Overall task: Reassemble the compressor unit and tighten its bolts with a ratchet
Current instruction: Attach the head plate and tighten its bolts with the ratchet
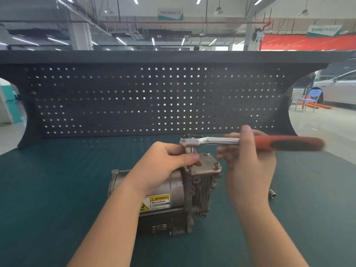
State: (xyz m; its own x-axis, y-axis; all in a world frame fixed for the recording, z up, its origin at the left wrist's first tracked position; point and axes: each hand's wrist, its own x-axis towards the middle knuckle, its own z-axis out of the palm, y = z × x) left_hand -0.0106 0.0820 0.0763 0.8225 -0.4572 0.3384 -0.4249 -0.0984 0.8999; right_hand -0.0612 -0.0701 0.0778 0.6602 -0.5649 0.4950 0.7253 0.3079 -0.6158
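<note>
Both hands grip: left hand [163, 160] fingers pinch the socket [189, 150], right hand [248, 151] fingers wrap the ratchet [217, 141] over the compressor [173, 189].

We read one sticker [157, 202] on the near side of the compressor's [173, 189] silver body: "WARNING" on yellow, "Hot surface" beneath. Its smaller print blurs, and the far hanging ceiling signs [170, 14] stay unreadable.

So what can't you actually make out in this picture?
Head view only:
- Bolt under the chrome socket: hidden by the left hand.
- Right hand grip on the red-handled ratchet: fingers hidden behind the hand's back.
- Small print on the yellow warning label: too small.
- Small metal part on the green mat: half hidden by the right forearm.
</note>
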